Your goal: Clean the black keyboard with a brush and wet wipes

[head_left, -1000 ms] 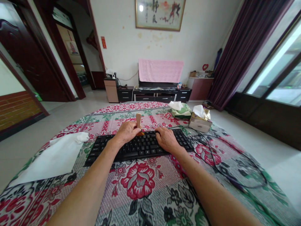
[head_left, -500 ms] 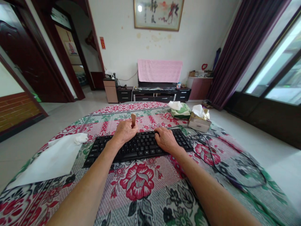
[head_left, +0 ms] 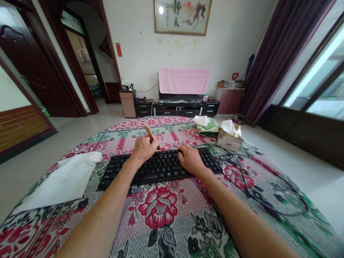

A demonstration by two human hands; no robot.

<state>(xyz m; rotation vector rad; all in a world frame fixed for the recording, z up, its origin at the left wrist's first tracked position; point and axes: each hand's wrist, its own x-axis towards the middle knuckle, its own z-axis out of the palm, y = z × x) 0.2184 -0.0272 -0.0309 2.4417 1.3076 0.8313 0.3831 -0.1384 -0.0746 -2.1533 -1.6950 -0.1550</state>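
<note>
A black keyboard (head_left: 158,167) lies on a floral cloth (head_left: 158,215) covering a round table. My left hand (head_left: 143,147) is closed around a small brush with a wooden handle (head_left: 149,133), whose handle leans up and to the left above the keyboard's far edge; its bristle end is hidden behind the fingers. My right hand (head_left: 190,158) rests on the right part of the keyboard with fingers curled over the keys, holding it down.
A white tissue sheet (head_left: 64,179) lies on the cloth at left. A tissue box (head_left: 229,139) and a green tissue pack (head_left: 208,127) sit at the far right. The black keyboard cable (head_left: 249,179) loops across the right side. A TV cabinet stands beyond.
The brush handle has tipped from upright to leaning left, and the orange bristles seen a second ago are now hidden. My right hand has stayed on the keyboard.
</note>
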